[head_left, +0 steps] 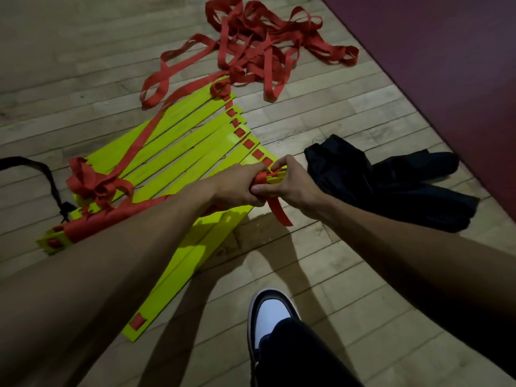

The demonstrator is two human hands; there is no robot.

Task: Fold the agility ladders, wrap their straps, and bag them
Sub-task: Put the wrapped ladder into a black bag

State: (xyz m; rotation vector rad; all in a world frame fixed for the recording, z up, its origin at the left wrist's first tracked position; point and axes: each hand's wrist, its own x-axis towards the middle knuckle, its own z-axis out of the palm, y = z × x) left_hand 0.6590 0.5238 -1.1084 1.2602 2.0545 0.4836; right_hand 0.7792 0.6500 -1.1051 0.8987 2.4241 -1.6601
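Observation:
Several yellow ladder rungs (178, 146) lie fanned on the wooden floor, threaded on red strap. A heap of loose red strap (257, 48) lies beyond them. A stacked bundle of rungs (275, 178) is held above the fan. My left hand (237, 187) grips the bundle where red strap is wound round it. My right hand (287, 181) pinches the bundle's end, and a strap tail (279, 212) hangs below it. A black bag (391, 182) lies crumpled to the right. A wrapped red part (92, 224) of the bundle shows under my left forearm.
A dark maroon mat (452, 65) covers the floor at the right. A black strap (42, 174) lies at the left edge. My shoe (272, 311) stands near the bottom centre, beside two loose rungs (178, 275).

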